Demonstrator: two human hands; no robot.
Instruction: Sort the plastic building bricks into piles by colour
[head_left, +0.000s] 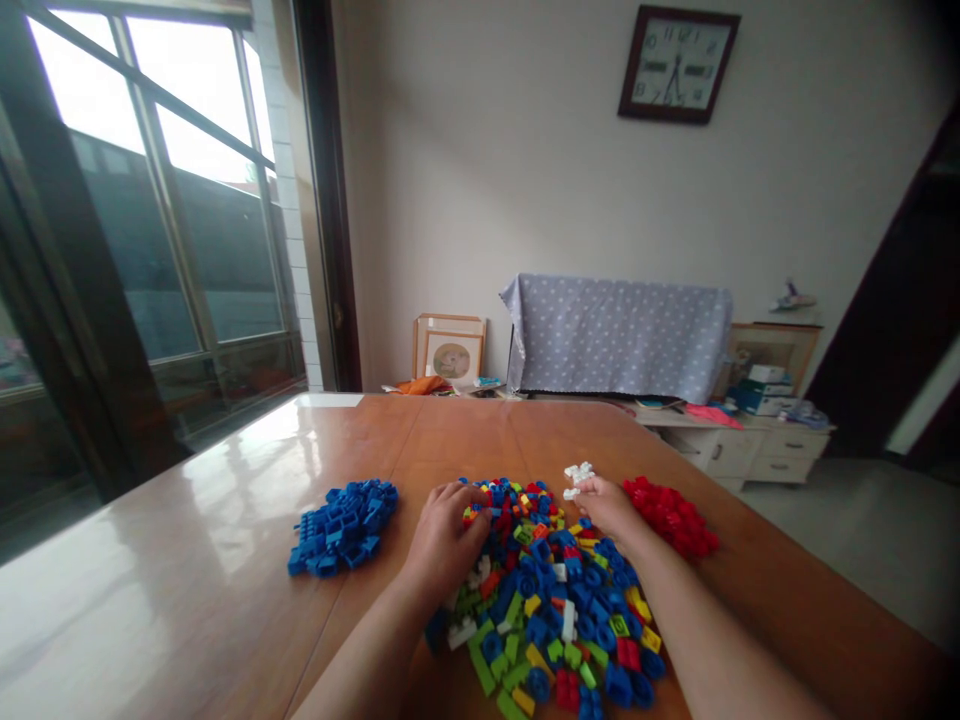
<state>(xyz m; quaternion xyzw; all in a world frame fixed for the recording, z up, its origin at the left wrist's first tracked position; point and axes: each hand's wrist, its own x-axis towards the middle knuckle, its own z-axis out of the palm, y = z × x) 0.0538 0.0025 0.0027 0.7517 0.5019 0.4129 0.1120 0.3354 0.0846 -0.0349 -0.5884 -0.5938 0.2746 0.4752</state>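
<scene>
Head view: the heap of small multicoloured plastic bricks (555, 600) on the glossy wooden tabletop (225, 560) is covered by the curled left hand (448, 530). A few white bricks (577, 472) are touched by the right hand (609, 505). Neither grip can be made out, tbh. All-blue (345, 525) and all-red (671, 515) brick heaps are kept apart, so colours stay unmixed.

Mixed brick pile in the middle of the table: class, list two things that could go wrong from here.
1. The right hand sits between the few white bricks and the red pile, all close together; a wrist sweep might mix them.
2. The left hand presses into the mixed pile; pushed bricks may slide over the glossy table towards the blue pile.
</scene>
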